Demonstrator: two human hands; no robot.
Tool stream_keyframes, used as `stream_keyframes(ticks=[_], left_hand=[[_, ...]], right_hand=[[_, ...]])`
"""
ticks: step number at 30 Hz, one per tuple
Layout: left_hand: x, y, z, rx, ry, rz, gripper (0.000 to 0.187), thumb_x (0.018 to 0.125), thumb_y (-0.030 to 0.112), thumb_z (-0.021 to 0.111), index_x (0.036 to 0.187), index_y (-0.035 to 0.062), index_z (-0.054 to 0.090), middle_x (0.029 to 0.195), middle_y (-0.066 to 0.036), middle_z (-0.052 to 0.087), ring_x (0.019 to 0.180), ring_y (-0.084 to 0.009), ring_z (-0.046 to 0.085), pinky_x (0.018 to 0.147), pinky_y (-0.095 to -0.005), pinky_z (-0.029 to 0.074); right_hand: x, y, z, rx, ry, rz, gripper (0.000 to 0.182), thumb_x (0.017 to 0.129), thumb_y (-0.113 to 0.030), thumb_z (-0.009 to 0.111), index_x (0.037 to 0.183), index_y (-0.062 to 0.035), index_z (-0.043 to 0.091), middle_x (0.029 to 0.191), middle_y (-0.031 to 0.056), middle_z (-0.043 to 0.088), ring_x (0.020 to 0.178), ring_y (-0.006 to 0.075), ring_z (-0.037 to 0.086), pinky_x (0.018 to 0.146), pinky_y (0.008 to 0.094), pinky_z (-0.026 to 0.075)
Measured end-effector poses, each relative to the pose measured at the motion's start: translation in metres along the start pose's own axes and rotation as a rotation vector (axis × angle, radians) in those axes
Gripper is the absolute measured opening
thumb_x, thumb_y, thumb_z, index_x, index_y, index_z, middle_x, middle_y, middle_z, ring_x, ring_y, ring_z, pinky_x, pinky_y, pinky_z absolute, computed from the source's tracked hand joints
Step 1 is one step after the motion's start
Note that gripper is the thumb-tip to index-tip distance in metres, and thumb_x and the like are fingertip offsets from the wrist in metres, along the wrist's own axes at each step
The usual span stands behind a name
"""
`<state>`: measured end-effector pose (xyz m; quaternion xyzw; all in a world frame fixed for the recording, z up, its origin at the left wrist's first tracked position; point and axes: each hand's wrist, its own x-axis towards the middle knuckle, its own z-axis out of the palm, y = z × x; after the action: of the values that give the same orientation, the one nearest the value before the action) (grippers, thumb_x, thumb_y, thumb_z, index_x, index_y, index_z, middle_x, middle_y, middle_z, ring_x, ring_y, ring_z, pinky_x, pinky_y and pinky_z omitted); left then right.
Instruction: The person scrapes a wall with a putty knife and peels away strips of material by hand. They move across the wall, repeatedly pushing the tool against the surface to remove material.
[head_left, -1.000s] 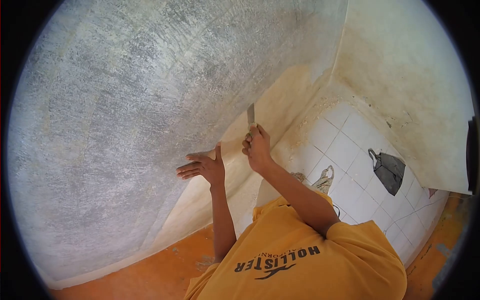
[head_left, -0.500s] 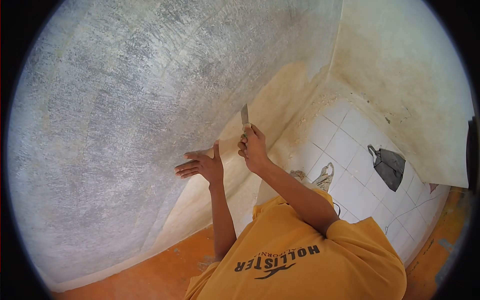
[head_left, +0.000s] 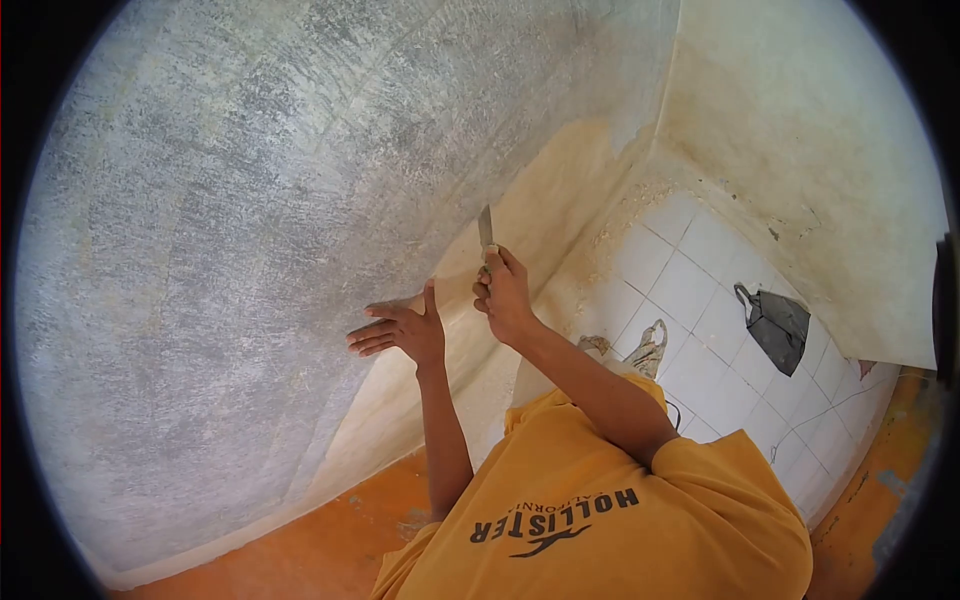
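Note:
My right hand [head_left: 507,297] is wrapped round the handle of a scraper [head_left: 486,228] with a narrow metal blade. Its blade points up along the wall and lies at the border between the rough grey wall surface [head_left: 230,220] and the smoother cream patch [head_left: 560,190]. Most of the handle is hidden in my fingers. To the left, my left hand [head_left: 405,330] is open, fingers spread and thumb up, against the wall at the lower edge of the grey area.
White floor tiles [head_left: 692,290] lie to the right, with crumbs along the wall's foot. On them rests a dark grey bag [head_left: 779,330]; a pale crumpled cloth-like thing [head_left: 648,348] is close to my body. An orange surface [head_left: 300,550] runs below the wall.
The scraper's blade has turned slightly and shows narrower now. My right hand has shifted a little; my left hand stays in about the same place on the wall.

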<state>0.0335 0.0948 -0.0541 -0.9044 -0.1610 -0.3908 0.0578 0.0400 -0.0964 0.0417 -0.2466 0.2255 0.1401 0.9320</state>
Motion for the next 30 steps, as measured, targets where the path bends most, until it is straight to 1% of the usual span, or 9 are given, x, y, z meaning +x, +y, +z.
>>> stream_keyframes(ticks=[5, 7, 11, 14, 18, 19, 22, 26, 30], left_hand=[[0.0, 0.001, -0.001, 0.008, 0.017, 0.023, 0.138, 0.08, 0.085, 0.054, 0.153, -0.0014, -0.026, 0.139, -0.056, -0.03, 0.128, -0.0746, -0.03, 0.094, -0.0864, -0.011], [-0.001, -0.002, 0.001, 0.015, 0.017, 0.029, 0.138, 0.081, 0.085, 0.054, 0.153, -0.0011, -0.026, 0.139, -0.056, -0.031, 0.128, -0.0743, -0.031, 0.094, -0.0862, -0.011], [0.0, 0.001, 0.001, 0.002, 0.025, 0.022, 0.137, 0.081, 0.084, 0.054, 0.153, -0.0013, -0.026, 0.139, -0.055, -0.031, 0.128, -0.0737, -0.031, 0.094, -0.0858, -0.012], [0.0, 0.001, 0.0, 0.042, 0.019, 0.014, 0.142, 0.078, 0.086, 0.057, 0.153, -0.002, -0.025, 0.14, -0.053, -0.033, 0.129, -0.0714, -0.033, 0.098, -0.0833, -0.013], [0.002, 0.006, 0.003, 0.007, 0.026, 0.007, 0.142, 0.078, 0.086, 0.057, 0.153, -0.0019, -0.026, 0.14, -0.053, -0.035, 0.129, -0.0713, -0.034, 0.098, -0.0829, -0.014], [0.002, 0.007, 0.001, 0.015, 0.026, 0.012, 0.142, 0.078, 0.085, 0.057, 0.152, -0.0019, -0.026, 0.139, -0.053, -0.035, 0.129, -0.0712, -0.034, 0.098, -0.0829, -0.014], [0.003, 0.003, -0.003, 0.041, 0.028, 0.029, 0.142, 0.078, 0.085, 0.058, 0.152, -0.0022, -0.027, 0.139, -0.052, -0.037, 0.128, -0.0713, -0.035, 0.098, -0.0829, -0.014], [0.0, 0.003, -0.002, 0.015, -0.021, -0.013, 0.142, 0.078, 0.085, 0.058, 0.151, -0.0026, -0.028, 0.138, -0.052, -0.038, 0.128, -0.0715, -0.035, 0.098, -0.083, -0.014], [-0.001, 0.001, -0.004, 0.032, -0.012, 0.013, 0.143, 0.078, 0.085, 0.058, 0.151, -0.0032, -0.029, 0.137, -0.053, -0.038, 0.127, -0.0714, -0.035, 0.098, -0.083, -0.013]], right_hand=[[-0.004, 0.003, 0.008, 0.006, 0.086, -0.006, 0.009, 0.103, -0.022, 0.05, 0.097, -0.0148, 0.049, 0.07, -0.0039, 0.041, 0.051, 0.0069, 0.033, 0.043, 0.0234, 0.024], [0.013, 0.002, -0.004, 0.027, 0.073, -0.05, 0.008, 0.103, -0.022, 0.052, 0.098, -0.0151, 0.05, 0.071, -0.0038, 0.041, 0.052, 0.0074, 0.035, 0.043, 0.0231, 0.025], [-0.006, 0.002, 0.006, 0.006, 0.04, 0.042, 0.007, 0.103, -0.021, 0.049, 0.098, -0.015, 0.05, 0.071, -0.0032, 0.042, 0.052, 0.0076, 0.036, 0.042, 0.0236, 0.026], [0.01, 0.006, 0.002, -0.001, 0.151, -0.01, 0.007, 0.103, -0.021, 0.049, 0.098, -0.0151, 0.05, 0.071, -0.0031, 0.042, 0.052, 0.0077, 0.036, 0.042, 0.0242, 0.026], [0.003, 0.002, 0.001, -0.029, 0.12, 0.022, 0.011, 0.104, -0.022, 0.048, 0.097, -0.0142, 0.049, 0.07, -0.0031, 0.041, 0.051, 0.0069, 0.034, 0.042, 0.0227, 0.025], [-0.017, -0.005, 0.01, -0.019, -0.004, 0.08, 0.013, 0.105, -0.023, 0.047, 0.096, -0.0142, 0.049, 0.071, -0.0032, 0.041, 0.05, 0.0064, 0.033, 0.042, 0.0222, 0.023], [0.011, 0.006, -0.006, 0.015, 0.032, -0.009, 0.017, 0.105, -0.027, 0.049, 0.11, -0.0115, 0.052, 0.069, -0.0042, 0.04, 0.052, 0.0056, 0.033, 0.043, 0.0241, 0.024], [-0.011, -0.004, 0.009, 0.005, 0.018, 0.059, 0.014, 0.105, -0.024, 0.048, 0.095, -0.0144, 0.048, 0.072, -0.0033, 0.041, 0.051, 0.0068, 0.031, 0.043, 0.0233, 0.025], [0.016, 0.001, -0.006, 0.022, 0.113, -0.021, 0.013, 0.105, -0.024, 0.049, 0.095, -0.0157, 0.049, 0.072, -0.0031, 0.042, 0.052, 0.0072, 0.034, 0.043, 0.0234, 0.026]])
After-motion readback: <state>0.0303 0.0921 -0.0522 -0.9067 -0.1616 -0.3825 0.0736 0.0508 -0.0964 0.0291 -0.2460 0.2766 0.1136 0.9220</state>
